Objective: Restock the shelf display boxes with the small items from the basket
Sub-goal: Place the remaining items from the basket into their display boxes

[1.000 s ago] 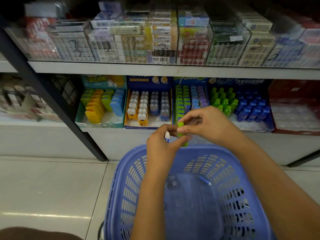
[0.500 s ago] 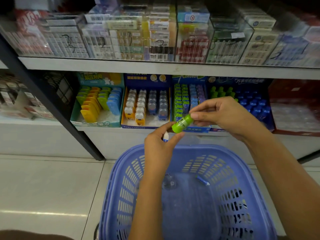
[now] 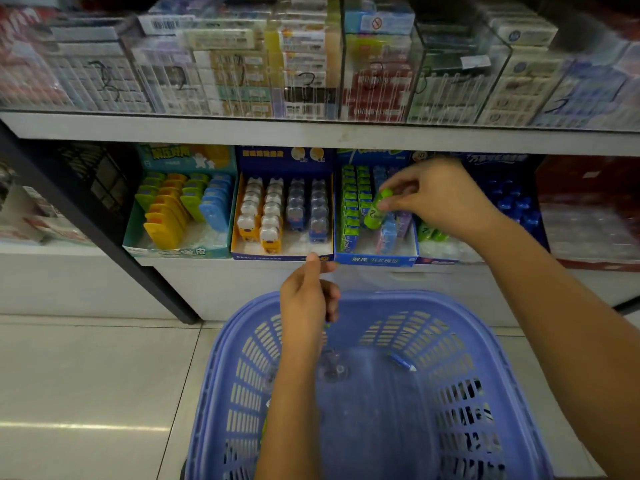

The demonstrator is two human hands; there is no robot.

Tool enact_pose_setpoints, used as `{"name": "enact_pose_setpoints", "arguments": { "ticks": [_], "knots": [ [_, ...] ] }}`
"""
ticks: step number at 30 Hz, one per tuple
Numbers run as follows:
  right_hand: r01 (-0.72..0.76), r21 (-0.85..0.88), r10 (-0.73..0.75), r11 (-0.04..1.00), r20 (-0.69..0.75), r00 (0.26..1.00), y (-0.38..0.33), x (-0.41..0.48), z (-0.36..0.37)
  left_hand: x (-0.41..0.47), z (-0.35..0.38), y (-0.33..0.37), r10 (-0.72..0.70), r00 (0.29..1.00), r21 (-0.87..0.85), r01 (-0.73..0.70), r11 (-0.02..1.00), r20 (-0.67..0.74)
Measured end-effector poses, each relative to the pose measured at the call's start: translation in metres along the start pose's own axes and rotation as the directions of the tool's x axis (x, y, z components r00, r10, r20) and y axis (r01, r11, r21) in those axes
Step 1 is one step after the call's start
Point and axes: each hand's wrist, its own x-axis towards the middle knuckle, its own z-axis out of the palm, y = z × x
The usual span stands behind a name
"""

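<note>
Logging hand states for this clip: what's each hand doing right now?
Left hand: curled, contents cannot be told.
Right hand: holding the green item.

whatever lay inside the curled fingers [image 3: 330, 301] of the left hand [image 3: 306, 299] was hidden. the right hand [image 3: 440, 199] pinched a green item [image 3: 375, 211], its label blurred below the fingertips. packs [image 3: 304, 64] above the fingers were smeared.

The right grip [image 3: 440, 199] is extended forward, a small green item [image 3: 376, 210] pinched between thumb and fingertips. The left grip [image 3: 308, 306] is held lower, fingers curled inward, any contents hidden.
</note>
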Motion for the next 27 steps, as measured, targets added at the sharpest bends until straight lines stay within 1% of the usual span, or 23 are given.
{"name": "enact_pose_setpoints", "arguments": {
  "ticks": [2, 5, 6, 8, 11, 13, 14, 15, 17, 19, 21, 24, 25, 27],
  "knots": [
    [-0.005, -0.047, 0.008, 0.999, 0.057, 0.998, -0.001, 0.011, 0.005, 0.003, -0.004, 0.003, -0.085, 0.996, -0.072, 0.084, 0.994, -0.014],
    [0.007, -0.103, 0.008, 0.995, 0.143, 0.990, -0.004, 0.020, 0.009, 0.008, -0.008, 0.003, -0.150, 0.989, -0.116, 0.148, 0.982, -0.008],
    [0.007, -0.100, 0.008, 0.995, 0.144, 0.990, -0.004, 0.021, 0.009, 0.009, -0.008, 0.004, -0.174, 0.985, -0.150, 0.173, 0.974, 0.007],
    [-0.010, -0.051, 0.015, 0.999, 0.092, 0.996, -0.003, 0.020, 0.005, 0.011, -0.009, 0.005, -0.219, 0.974, -0.252, 0.224, 0.941, 0.048],
    [-0.053, 0.073, 0.055, 0.996, -0.020, 0.998, 0.002, 0.010, -0.003, 0.012, -0.011, 0.010, -0.250, 0.965, -0.426, 0.261, 0.866, 0.084],
    [-0.059, 0.289, 0.073, 0.956, -0.039, 0.997, 0.002, 0.002, -0.001, 0.013, -0.016, 0.013, -0.216, 0.974, -0.479, 0.221, 0.849, 0.066],
    [-0.047, 0.408, 0.069, 0.912, -0.039, 0.997, 0.000, -0.002, 0.003, 0.013, -0.020, 0.015, -0.195, 0.979, -0.481, 0.202, 0.853, 0.064],
    [-0.031, 0.493, 0.062, 0.870, -0.048, 0.997, -0.002, -0.006, 0.008, 0.012, -0.024, 0.017, -0.181, 0.981, -0.470, 0.193, 0.861, 0.072],
    [-0.015, 0.577, 0.079, 0.816, -0.086, 0.993, 0.000, -0.011, 0.015, 0.010, -0.029, 0.021, -0.166, 0.980, -0.433, 0.195, 0.880, 0.105],
    [-0.025, 0.608, 0.123, 0.794, -0.119, 0.985, 0.011, -0.016, 0.011, 0.009, -0.030, 0.025, -0.148, 0.979, -0.392, 0.193, 0.900, 0.141],
    [-0.053, 0.568, 0.159, 0.822, -0.140, 0.977, 0.028, -0.022, -0.003, 0.007, -0.028, 0.027, -0.136, 0.974, -0.348, 0.192, 0.918, 0.182],
    [-0.067, 0.412, 0.146, 0.909, -0.163, 0.976, 0.056, -0.035, -0.032, 0.003, -0.018, 0.025, -0.152, 0.959, -0.284, 0.218, 0.934, 0.238],
    [-0.063, 0.332, 0.123, 0.941, -0.165, 0.979, 0.064, -0.038, -0.040, 0.001, -0.014, 0.023, -0.166, 0.953, -0.266, 0.233, 0.935, 0.252],
    [-0.069, 0.111, 0.085, 0.991, -0.149, 0.985, 0.080, -0.041, -0.050, -0.003, -0.006, 0.021, -0.201, 0.942, -0.235, 0.267, 0.935, 0.270]
  ]
}}
